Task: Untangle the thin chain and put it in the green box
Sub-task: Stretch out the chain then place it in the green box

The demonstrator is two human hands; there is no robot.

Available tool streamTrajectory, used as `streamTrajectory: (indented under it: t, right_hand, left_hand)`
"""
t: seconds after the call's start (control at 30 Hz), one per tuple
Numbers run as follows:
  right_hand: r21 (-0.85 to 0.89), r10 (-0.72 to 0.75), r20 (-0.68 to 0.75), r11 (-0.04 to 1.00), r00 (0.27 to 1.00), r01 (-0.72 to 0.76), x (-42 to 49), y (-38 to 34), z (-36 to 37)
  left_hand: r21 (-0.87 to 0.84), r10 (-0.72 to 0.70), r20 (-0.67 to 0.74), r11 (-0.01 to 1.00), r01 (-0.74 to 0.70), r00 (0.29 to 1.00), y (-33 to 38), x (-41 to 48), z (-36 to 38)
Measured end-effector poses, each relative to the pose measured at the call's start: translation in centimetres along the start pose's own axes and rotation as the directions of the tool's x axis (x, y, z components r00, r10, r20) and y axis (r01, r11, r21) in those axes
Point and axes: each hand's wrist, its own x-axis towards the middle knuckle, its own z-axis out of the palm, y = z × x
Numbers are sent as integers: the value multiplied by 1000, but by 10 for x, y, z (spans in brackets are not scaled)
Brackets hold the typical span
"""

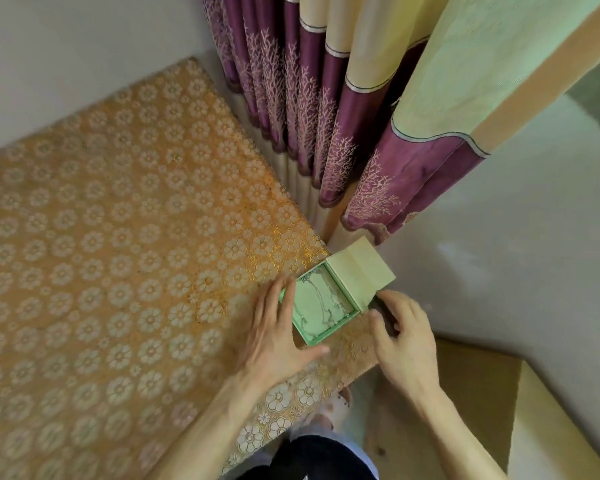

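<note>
Head view: we look down on the bench (pixel 118 237), with the green box (pixel 332 327) near its right edge as our landmark.
Box: it stands open, and its pale lid (pixel 357 271) is folded back to its far right.
Chain (pixel 329 296): it lies inside the box on the pale pad, in loose strands rather than a clump, as far as we can tell.
Left hand (pixel 278 337): its grip is apart, with straight fingers laid against the box's left wall and the thumb at the near corner.
Right hand (pixel 406 337): it is just right of the box, below the lid, with fingers curled by something dark (pixel 381 308). We cannot tell whether its grip holds anything.
Done: we judge the untangling and the placing finished.
Left: perhaps only shutting the lid.
Beyond the box: a curtain (pixel 326 133) hangs.
</note>
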Motion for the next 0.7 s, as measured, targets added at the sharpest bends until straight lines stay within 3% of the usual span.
streamTrajectory:
  t: [0.07, 0.13, 0.2, 0.3, 0.4, 0.53, 0.7]
  right_hand:
    - [172, 220, 57, 959, 974, -227, 21, -2, -6]
    - [359, 385, 181, 831, 905, -425, 42, -6, -6]
    - [485, 461, 306, 678, 833, -553, 59, 2, 1]
    - [594, 465, 458, 473, 757, -650, 74, 26, 23]
    - [658, 487, 471, 362, 735, -661, 76, 41, 40]
    - [761, 507, 405, 275, 761, -588, 74, 46, 38]
    - [850, 513, 229, 309, 827, -427, 65, 33, 13]
  left_hand:
    - [-24, -31, 1, 999, 31, 1000, 5, 2, 6]
    - [-30, -54, -29, 998, 53, 998, 6, 6, 12]
    - [-89, -71, -56, 994, 66, 996, 4, 7, 16]
    - [-163, -79, -70, 984, 66, 994, 0, 8, 20]
    - [-201, -104, -76, 976, 87, 992, 1, 8, 19]
    - [-222, -138, -61, 967, 121, 989, 3, 7, 16]
    - [-253, -157, -42, 957, 142, 987, 5, 5, 14]
